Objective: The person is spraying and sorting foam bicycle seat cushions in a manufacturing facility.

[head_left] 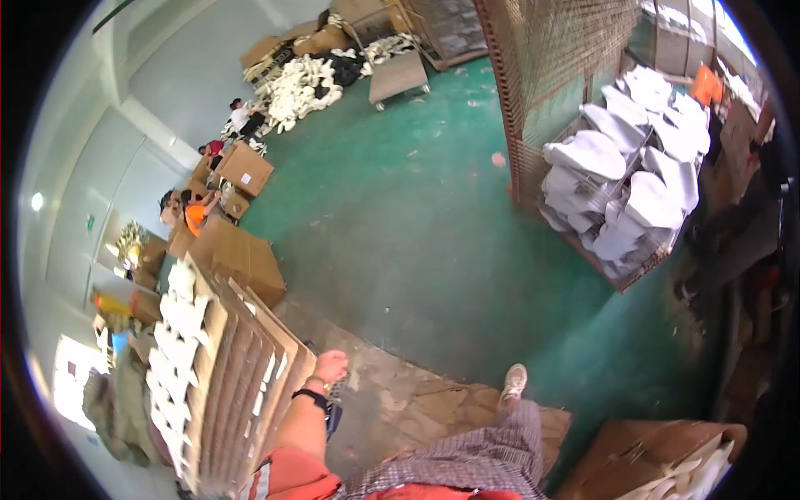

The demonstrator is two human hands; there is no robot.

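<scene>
My left hand [332, 367] is at the lower middle, with a dark band on its wrist and a red sleeve farther up the arm. Its fingers look curled closed; whatever may be inside them is hidden. Just left of it is a tall stack of brown boards [242, 367], with white soft-looking pieces [179, 350] in rows along the far-left side. A dark bluish object [333, 417] sits beneath the wrist, too unclear to name. My right hand is out of sight.
Brown cardboard [433, 400] covers the floor around my foot. A wire cage cart [621, 279] of white molded pieces stands right, near a dark-clothed person [750, 208]. An open carton [642, 450] is lower right. People, boxes [242, 258] and a flat trolley [398, 79] are farther off.
</scene>
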